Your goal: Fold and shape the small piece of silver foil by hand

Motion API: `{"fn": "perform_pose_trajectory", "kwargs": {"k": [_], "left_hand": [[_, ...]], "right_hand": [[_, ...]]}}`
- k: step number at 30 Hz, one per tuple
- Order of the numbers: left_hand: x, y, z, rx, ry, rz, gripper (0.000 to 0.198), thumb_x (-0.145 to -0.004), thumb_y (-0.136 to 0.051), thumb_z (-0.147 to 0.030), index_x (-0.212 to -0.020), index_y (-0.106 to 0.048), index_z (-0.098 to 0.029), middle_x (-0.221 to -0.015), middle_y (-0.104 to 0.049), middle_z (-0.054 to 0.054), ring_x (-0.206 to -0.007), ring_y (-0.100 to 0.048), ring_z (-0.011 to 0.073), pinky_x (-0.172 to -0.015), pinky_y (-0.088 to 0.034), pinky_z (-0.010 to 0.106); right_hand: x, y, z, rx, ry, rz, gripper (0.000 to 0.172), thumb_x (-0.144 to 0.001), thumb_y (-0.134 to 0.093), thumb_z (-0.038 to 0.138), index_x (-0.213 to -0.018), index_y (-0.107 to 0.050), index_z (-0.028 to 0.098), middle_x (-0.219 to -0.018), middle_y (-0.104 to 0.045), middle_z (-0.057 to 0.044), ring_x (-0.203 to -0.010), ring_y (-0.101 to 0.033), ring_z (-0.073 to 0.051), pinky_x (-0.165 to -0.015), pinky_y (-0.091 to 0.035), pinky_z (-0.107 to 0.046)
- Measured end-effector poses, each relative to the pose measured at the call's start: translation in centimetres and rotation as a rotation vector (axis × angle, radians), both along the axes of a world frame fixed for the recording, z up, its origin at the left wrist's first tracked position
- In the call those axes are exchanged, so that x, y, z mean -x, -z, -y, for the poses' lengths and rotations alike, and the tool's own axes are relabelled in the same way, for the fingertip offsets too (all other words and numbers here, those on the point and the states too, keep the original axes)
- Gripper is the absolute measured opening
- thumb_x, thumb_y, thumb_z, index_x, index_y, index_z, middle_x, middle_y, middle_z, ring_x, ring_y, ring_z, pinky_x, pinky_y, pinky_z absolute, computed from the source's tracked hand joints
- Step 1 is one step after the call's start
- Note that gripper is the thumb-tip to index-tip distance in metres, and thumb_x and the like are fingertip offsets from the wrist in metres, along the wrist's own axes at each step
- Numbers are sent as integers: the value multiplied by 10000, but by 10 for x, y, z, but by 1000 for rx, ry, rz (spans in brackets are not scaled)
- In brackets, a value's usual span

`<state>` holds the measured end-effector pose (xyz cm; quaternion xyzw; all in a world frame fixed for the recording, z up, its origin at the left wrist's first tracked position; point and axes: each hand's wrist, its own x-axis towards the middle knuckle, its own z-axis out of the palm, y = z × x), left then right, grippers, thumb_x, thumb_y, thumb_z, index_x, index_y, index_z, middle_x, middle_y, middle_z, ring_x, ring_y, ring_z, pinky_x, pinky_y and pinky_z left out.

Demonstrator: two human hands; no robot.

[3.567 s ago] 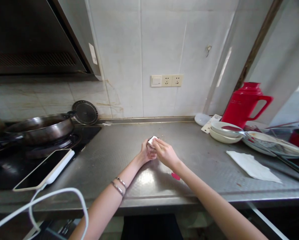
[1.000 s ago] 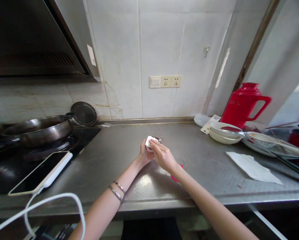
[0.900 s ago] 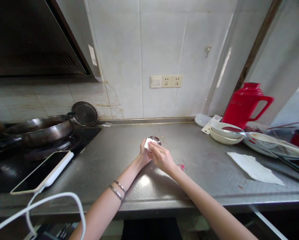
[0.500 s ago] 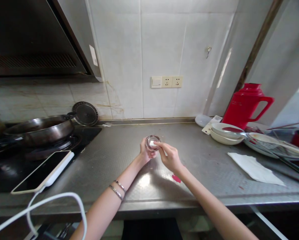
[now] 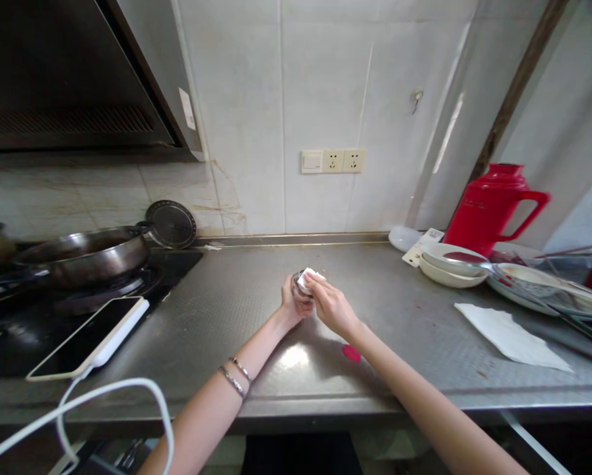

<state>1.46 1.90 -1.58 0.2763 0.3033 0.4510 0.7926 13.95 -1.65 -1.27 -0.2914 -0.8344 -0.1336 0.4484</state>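
Both of my hands meet over the middle of the steel counter. My left hand is wrapped round a small clear glass, held just above the counter. My right hand pinches a folded white tissue and presses it against the rim of the glass. Two thin bracelets sit on my left wrist. A small red thing lies on the counter under my right forearm.
A pan and a round lid are on the stove at left, with a phone on a white cable. At right stand a red jug, stacked bowls, plates and a flat white napkin.
Half a second ago the tissue was down inside the glass; now it is at the rim, pushed by my right fingers. My hands stay in about the same place.
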Motion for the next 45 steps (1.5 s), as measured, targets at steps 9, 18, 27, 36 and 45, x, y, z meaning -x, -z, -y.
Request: {"fn": "perform_pose_trajectory", "kwargs": {"k": [9,18,27,36,45], "left_hand": [[-1,6,-1,69,-191,61,439,-809,-374,-562,-641,-495,-175,-436,-385,-16,-353,-371,110,-375,-222,234],[8,-10,0,-37,-114,92,447,-811,-394,-544,-717,-570,-144,-442,-447,-3,-340,-374,104,-348,-233,227],[23,-23,-4,-80,46,28,697,-805,-263,-719,-975,-605,-135,-669,-657,125,-391,-536,160,-322,-285,205],[30,-23,-15,-166,-100,-181,527,-792,-510,-642,-1055,-567,-189,-648,-625,18,-384,-559,132,-291,-300,173],[28,-20,-12,-395,-118,-356,757,-710,-692,-542,-1353,-422,-246,-974,-658,84,-530,-653,160,-358,-459,206]], "right_hand": [[17,3,11,-18,-10,-10,380,-881,-363,38,-1211,-532,119,-1153,-660,-179,-1207,-554,-228,-936,-537,-361],[28,-20,32,442,-147,-559,214,-898,-474,252,-941,-675,191,-761,-712,-28,-678,-665,-160,-615,-526,-240],[-17,-48,-40,670,-125,-1177,260,-684,-652,378,-808,-710,158,-757,-686,-15,-683,-573,-142,-598,-412,-231],[-15,-18,-74,843,-210,-1280,334,-547,-736,379,-767,-668,137,-715,-663,-9,-629,-598,-117,-591,-488,-239],[-8,4,-78,909,-258,-1278,262,-541,-722,306,-724,-615,152,-705,-648,1,-645,-618,-127,-616,-553,-261]]}}
